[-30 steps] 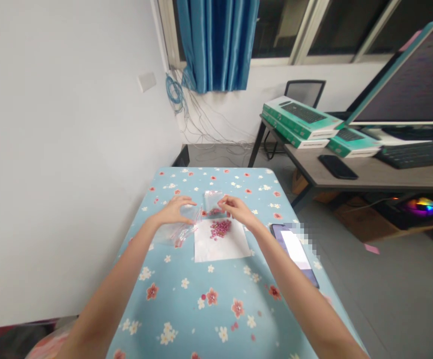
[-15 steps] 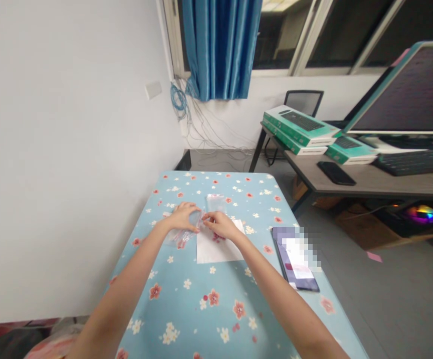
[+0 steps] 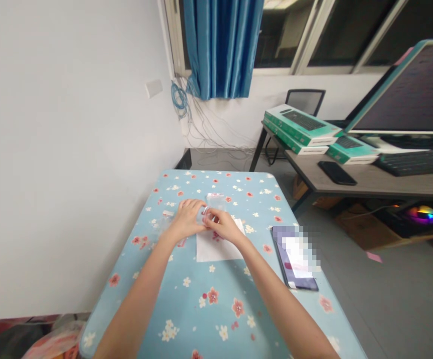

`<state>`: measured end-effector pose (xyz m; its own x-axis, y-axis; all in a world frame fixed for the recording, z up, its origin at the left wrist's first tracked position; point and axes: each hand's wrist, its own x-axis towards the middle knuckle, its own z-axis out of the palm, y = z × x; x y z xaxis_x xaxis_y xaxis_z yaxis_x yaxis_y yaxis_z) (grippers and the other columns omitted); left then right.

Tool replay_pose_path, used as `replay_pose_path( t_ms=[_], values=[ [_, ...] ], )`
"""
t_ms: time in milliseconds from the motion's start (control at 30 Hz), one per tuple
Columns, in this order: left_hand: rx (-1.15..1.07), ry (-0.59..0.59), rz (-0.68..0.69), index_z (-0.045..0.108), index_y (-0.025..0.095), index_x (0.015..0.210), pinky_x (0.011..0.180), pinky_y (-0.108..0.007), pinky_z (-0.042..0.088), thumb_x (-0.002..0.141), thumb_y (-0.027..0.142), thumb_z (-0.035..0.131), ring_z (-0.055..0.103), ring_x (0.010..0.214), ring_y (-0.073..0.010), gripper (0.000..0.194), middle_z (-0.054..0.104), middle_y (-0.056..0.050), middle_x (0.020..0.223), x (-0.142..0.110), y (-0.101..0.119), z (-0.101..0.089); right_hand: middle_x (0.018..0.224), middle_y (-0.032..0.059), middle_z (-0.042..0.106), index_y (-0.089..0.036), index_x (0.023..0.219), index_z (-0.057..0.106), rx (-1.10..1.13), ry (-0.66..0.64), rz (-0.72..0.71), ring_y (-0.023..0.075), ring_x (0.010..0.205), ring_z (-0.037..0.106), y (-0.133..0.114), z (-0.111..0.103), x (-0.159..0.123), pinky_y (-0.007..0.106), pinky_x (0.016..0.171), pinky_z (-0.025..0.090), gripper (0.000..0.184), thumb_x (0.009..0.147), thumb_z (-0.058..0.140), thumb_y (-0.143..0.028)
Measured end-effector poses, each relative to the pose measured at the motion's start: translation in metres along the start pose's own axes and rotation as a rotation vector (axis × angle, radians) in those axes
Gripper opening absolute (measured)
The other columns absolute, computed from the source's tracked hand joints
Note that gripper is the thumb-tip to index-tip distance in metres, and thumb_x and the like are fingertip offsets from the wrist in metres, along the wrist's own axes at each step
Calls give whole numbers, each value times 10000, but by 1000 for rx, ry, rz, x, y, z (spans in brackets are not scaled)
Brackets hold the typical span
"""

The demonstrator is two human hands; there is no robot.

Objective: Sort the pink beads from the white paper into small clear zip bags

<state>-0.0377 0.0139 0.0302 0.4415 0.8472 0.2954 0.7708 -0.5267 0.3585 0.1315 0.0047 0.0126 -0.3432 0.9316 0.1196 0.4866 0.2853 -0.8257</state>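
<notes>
My left hand (image 3: pixel 187 218) curls its fingers and thumb around one side of a small clear plastic bag (image 3: pixel 205 211). On the bag's other side, the bent fingers of my right hand (image 3: pixel 223 226) pinch it near the top edge. Fingers partly cover the bag, so its contents cannot be made out. Below my right hand lies a white sheet of paper (image 3: pixel 216 253), with small dark-red pieces (image 3: pixel 215 236) on it. Another clear zip bag (image 3: pixel 215 199) lies flat just beyond the hands. More clear bags (image 3: pixel 164 224) lie left of my left hand.
A flowered blue cloth covers the table (image 3: pixel 186 309). A tablet-like device (image 3: pixel 295 259) lies along its right edge. The white wall (image 3: pixel 70 149) stands close on the left. Across a gap at right, a desk (image 3: pixel 351 179) bears keyboard boxes (image 3: pixel 302 127), a phone (image 3: pixel 336 173) and a monitor.
My left hand has moved right from the loose clear bags to meet my right hand. A small clear bag is now held between both hands, over the paper's left side.
</notes>
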Motion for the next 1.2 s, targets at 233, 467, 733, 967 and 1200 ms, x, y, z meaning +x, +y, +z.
replay_pose_path(
  t_ms=[233, 467, 733, 967, 1200],
  values=[
    [11, 75, -60, 559, 268, 1172, 969, -415, 319, 681, 282, 667, 509, 1073, -278, 503, 619, -58, 1105, -25, 15, 10, 711, -8, 652, -215, 1119, 626, -32, -74, -50, 111, 515, 550, -9, -7, -15, 225, 570, 387, 323, 809, 609, -305],
    [-54, 208, -162, 598, 259, 1093, 924, -414, 371, 665, 389, 732, 531, 1050, -282, 467, 628, -69, 1083, -40, 18, 30, 803, 12, 659, -218, 1044, 647, 67, -19, -75, 120, 583, 566, -4, -15, -27, 239, 598, 425, 239, 840, 565, -312],
    [-131, 300, -195, 588, 245, 1064, 919, -407, 398, 617, 555, 750, 549, 1029, -276, 567, 644, -73, 1042, -41, 16, 59, 830, 43, 644, -218, 853, 678, -290, 146, -78, 197, 786, 547, 24, -17, -56, 332, 760, 417, 131, 816, 610, -324],
    [-164, 349, -203, 558, 226, 1086, 912, -395, 421, 639, 553, 738, 556, 1024, -261, 582, 639, -80, 1050, -43, 14, 66, 1048, 94, 593, -233, 961, 697, -476, 377, -25, 265, 998, 471, 49, -16, -61, 407, 872, 370, 194, 827, 559, -255],
    [-108, 379, -136, 555, 208, 1068, 866, -387, 440, 633, 526, 756, 567, 960, -246, 575, 640, -63, 992, -43, 12, 70, 1063, 75, 569, -250, 940, 703, -545, 422, 70, 266, 1024, 434, 60, -17, -63, 383, 829, 343, 172, 815, 586, -273]
  ],
)
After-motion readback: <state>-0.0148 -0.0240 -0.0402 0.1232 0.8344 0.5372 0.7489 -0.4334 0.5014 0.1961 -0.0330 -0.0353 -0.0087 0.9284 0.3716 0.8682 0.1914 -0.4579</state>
